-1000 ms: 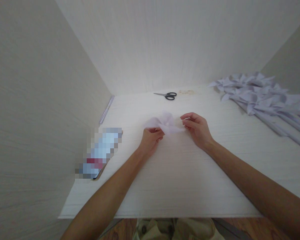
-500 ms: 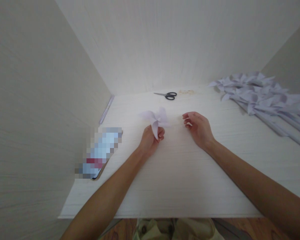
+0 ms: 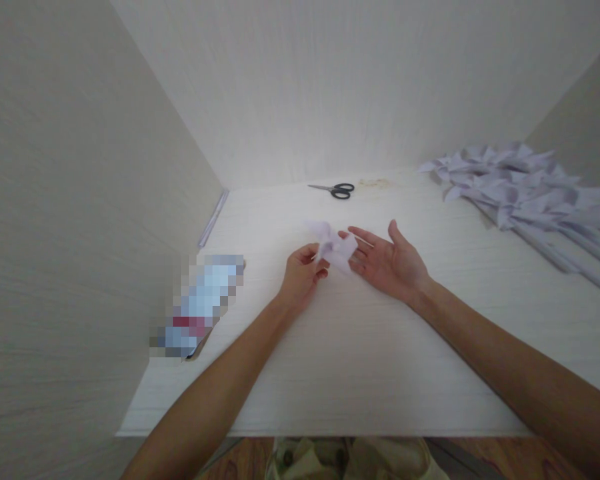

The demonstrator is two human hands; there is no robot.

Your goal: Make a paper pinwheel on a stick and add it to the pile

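A pale paper pinwheel [image 3: 336, 247] is between my two hands, its blades smeared by motion. My left hand [image 3: 303, 275] is closed on it from the left, thumb and fingers pinched behind the blades; any stick below is hidden. On the right, my right hand [image 3: 391, 265] is open, palm turned up, thumb raised and fingers stretched toward the blades. Its fingertips overlap the pinwheel's right edge in view, and I cannot tell if they touch it.
Black-handled scissors [image 3: 337, 191] lie beyond my hands. Several finished pinwheels [image 3: 515, 190] with paper sticks are heaped at the right. Thin rolled paper sticks [image 3: 213, 219] rest by the left wall, and a phone [image 3: 203, 303], blurred out, lies nearer on the white table [image 3: 360, 373].
The pinwheel has moved right, away from over my left fist. My right hand has come left to it and opened from curled fingers to a flat palm.
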